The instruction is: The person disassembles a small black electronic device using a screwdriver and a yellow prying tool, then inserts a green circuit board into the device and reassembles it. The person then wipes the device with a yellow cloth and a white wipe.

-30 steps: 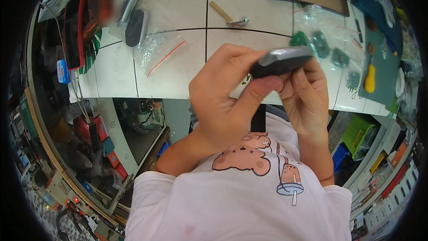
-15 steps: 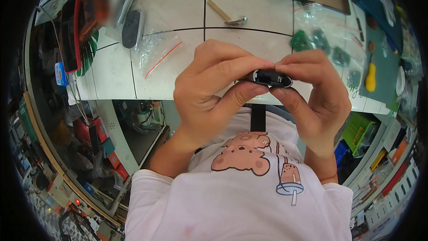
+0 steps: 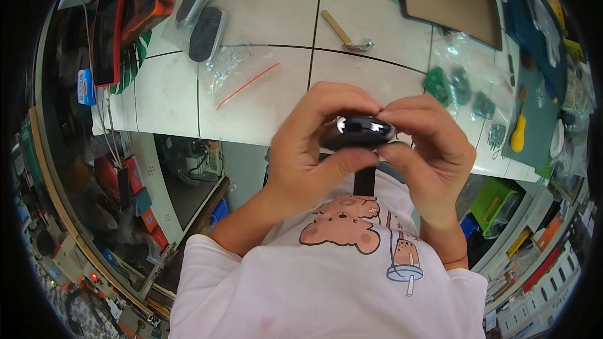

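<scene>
Between both hands (image 3: 377,150), small black glossy case (image 3: 358,132), pinched by fingertips

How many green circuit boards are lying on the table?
4, all inside the clear bag on the table's right: one leftmost, one beside it, one further right, one nearest the table edge. The bag's folds may hide more.

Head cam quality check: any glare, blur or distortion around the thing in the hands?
Head view: a bright glare spot on the glossy black device held by the left hand and right hand; hands sharp; fisheye bends the tiled table edges; black vignette at the corners; even light.
</scene>
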A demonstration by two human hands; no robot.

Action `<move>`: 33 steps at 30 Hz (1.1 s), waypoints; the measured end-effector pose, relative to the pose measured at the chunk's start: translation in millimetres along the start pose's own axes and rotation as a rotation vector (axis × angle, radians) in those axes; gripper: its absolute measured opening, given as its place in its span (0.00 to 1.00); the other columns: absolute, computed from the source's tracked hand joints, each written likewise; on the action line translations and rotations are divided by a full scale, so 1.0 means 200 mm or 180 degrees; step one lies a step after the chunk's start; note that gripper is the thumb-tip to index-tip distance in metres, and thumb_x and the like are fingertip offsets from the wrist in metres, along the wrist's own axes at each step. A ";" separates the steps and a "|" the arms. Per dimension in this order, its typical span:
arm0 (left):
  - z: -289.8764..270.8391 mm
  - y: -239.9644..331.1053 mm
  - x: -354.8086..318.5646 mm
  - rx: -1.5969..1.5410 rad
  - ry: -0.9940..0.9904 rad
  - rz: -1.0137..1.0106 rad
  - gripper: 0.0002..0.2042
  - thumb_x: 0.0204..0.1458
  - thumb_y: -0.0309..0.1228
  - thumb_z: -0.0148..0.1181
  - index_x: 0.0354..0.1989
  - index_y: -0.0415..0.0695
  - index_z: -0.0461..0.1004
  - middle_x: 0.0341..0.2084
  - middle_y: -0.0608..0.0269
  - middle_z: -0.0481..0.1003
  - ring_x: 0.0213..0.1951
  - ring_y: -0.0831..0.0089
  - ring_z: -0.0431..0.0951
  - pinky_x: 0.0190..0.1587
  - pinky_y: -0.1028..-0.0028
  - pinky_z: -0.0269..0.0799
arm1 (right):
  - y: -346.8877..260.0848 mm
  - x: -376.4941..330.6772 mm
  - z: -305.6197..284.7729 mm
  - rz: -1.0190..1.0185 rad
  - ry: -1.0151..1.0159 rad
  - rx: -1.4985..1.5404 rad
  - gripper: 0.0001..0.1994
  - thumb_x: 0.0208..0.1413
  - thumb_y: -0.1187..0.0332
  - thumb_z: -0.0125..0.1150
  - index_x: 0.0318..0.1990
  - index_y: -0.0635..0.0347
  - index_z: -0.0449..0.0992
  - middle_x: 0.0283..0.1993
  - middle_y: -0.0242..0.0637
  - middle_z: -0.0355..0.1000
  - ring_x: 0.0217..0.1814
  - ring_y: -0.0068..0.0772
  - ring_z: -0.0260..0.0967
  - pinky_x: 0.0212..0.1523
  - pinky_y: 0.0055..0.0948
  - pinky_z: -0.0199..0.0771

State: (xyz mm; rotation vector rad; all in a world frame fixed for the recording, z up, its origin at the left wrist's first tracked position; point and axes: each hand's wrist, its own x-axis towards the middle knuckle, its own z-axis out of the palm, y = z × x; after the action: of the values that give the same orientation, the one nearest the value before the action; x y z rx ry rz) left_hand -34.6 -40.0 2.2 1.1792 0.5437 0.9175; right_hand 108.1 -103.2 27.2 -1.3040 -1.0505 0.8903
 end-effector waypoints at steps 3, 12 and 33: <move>-0.07 0.01 -0.03 -0.0386 0.0378 -0.0228 0.17 0.49 0.28 0.59 0.45 0.38 0.63 0.36 0.52 0.70 0.37 0.69 0.73 0.39 0.73 0.72 | -0.03 0.10 -0.04 -0.0008 0.0011 -0.0890 0.14 0.46 0.78 0.56 0.43 0.70 0.71 0.41 0.42 0.69 0.38 0.28 0.68 0.37 0.25 0.70; -0.12 0.01 0.06 0.1072 0.0457 0.0512 0.24 0.41 0.13 0.60 0.46 0.42 0.59 0.34 0.51 0.73 0.37 0.69 0.75 0.39 0.74 0.73 | 0.10 0.29 0.04 -0.0811 -0.0299 -0.3221 0.11 0.42 0.76 0.61 0.36 0.60 0.72 0.33 0.33 0.68 0.36 0.32 0.67 0.34 0.26 0.68; -0.09 0.01 0.17 0.2518 -0.0347 0.1040 0.15 0.27 0.12 0.55 0.29 0.39 0.72 0.24 0.60 0.73 0.29 0.64 0.72 0.31 0.73 0.67 | -0.28 0.12 -0.06 -0.0118 -0.0720 -0.1200 0.10 0.45 0.71 0.57 0.32 0.71 0.71 0.34 0.41 0.65 0.37 0.29 0.61 0.39 0.21 0.60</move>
State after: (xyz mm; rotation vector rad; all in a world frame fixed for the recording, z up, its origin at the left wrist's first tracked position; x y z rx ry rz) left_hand -31.5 -2.4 2.0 2.0670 0.6607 0.9281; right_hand 123.6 -89.5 85.6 -1.5109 -1.4683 0.8517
